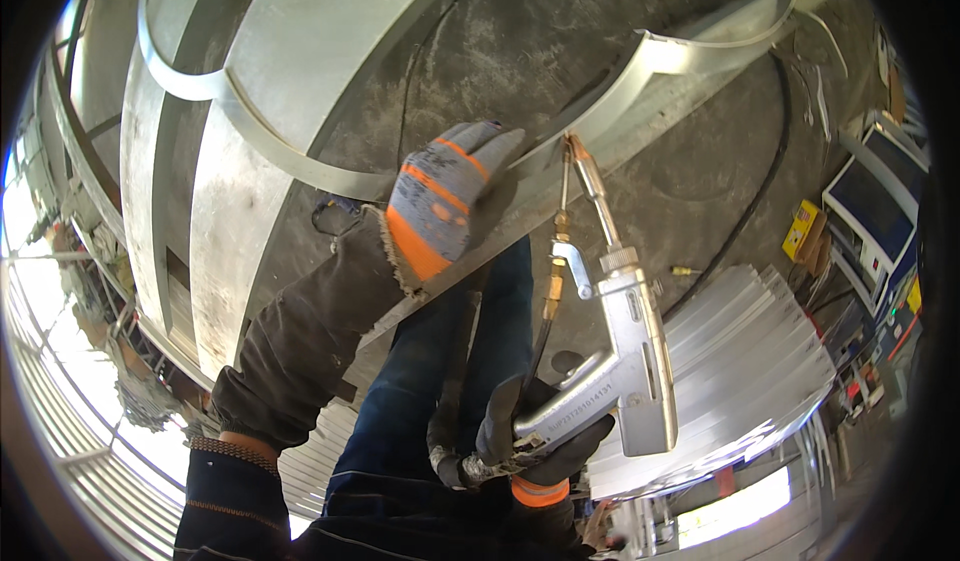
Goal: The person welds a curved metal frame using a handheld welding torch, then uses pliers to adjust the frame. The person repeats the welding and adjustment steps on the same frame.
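Note:
My left hand (440, 201), in a grey and orange work glove, is closed over the edge of a scalloped metal strip (615, 96) joined to a long flat bar (690, 91). The strip's curved arcs run to both sides of the glove. My right hand (572, 461), in a dark glove with an orange cuff, grips the handle of a silver handheld welding gun (640, 361). The gun's copper nozzle (588, 166) points away from me, its tip at or very near the strip. Beside it runs a thin wire-feed tube (558, 231) with brass fittings.
Large curved metal panels (290, 81) stand at the left. A stack of ribbed metal sheets (740, 361) lies at the right. A black cable (770, 176) crosses the floor near a yellow box (803, 229) and a white-framed machine (885, 176).

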A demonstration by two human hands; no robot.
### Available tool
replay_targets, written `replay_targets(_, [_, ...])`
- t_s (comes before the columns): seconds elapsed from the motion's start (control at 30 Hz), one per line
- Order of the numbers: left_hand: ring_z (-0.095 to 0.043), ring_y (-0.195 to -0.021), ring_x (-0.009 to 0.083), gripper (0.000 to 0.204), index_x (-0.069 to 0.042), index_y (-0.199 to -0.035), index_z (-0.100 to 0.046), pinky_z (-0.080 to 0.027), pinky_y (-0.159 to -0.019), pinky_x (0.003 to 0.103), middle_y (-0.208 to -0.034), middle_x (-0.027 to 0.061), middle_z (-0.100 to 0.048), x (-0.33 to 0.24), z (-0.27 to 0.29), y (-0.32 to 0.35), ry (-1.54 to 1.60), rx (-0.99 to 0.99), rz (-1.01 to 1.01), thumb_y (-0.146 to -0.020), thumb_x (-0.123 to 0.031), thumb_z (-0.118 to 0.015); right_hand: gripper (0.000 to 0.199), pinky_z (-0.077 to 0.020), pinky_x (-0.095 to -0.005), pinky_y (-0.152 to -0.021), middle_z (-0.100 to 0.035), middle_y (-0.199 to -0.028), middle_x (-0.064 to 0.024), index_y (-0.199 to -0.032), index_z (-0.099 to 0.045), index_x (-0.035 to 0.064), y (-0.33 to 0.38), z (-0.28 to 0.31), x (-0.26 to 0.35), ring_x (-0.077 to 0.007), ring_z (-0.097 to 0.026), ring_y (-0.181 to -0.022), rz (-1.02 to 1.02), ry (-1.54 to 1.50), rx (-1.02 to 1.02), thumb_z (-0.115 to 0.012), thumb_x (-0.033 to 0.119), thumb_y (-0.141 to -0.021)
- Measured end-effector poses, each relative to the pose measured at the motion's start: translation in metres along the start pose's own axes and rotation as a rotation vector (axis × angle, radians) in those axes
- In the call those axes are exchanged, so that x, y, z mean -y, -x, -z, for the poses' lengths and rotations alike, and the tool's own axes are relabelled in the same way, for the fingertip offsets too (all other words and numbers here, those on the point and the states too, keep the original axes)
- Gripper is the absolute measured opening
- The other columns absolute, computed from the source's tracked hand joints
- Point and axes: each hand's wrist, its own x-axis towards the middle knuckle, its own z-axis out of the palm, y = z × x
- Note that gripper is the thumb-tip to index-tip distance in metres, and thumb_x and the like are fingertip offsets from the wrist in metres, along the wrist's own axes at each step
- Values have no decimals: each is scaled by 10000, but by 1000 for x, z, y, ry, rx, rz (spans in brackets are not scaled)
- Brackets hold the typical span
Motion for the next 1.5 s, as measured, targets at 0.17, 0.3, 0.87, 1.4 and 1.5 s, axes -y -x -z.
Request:
replay_targets(0.17, [-697, -882, 274, 272, 10, -1183, -681, -574, -761, 351, -1033, 141, -673, 4, -1, -4, 102, 38, 27, -913, 4, -659, 912, -523, -352, -575, -618, -1018, -242, -1476, -352, 123, -11, -3, -12, -216, -622, -613, 215, -117, 181, -380, 842, -916])
replay_targets(0.3, [-683, -837, 225, 236, 11, -1167, -678, -562, -731, 329, -974, 116, -659, 5, 1, -5, 132, 108, 76, -935, -1, -636, 842, -540, -370, -590, -614, -1140, -271, -1590, -288, 186, -12, -1, -18, -211, -631, -626, 261, -160, 227, -416, 762, -989])
replay_targets(0.87, [-708, -914, 317, 325, -1, -1193, -685, -576, -757, 388, -1066, 163, -686, 11, -9, 0, 70, -19, -38, -869, 10, -704, 948, -513, -326, -566, -651, -803, -123, -1340, -514, 9, -18, -19, -2, -174, -595, -596, 189, 49, 186, -430, 850, -912])
replay_targets(1.4, [-658, -1061, 356, 430, -21, -1291, -651, -562, -891, 403, -1197, 173, -655, 9, -2, 4, -13, 52, 1, -863, -38, -692, 922, -523, -346, -607, -662, -996, -184, -1379, -490, 36, 8, -9, -12, -228, -648, -700, 38, 85, 51, -450, 824, -902])
replay_targets(1.5, [-602, -1192, 351, 467, -46, -1336, -619, -527, -983, 426, -1271, 158, -641, 6, 7, 5, -49, 145, 69, -878, -134, -651, 882, -531, -340, -601, -662, -993, -185, -1377, -491, 16, 17, -6, -14, -233, -651, -709, 50, -52, 59, -472, 768, -917])
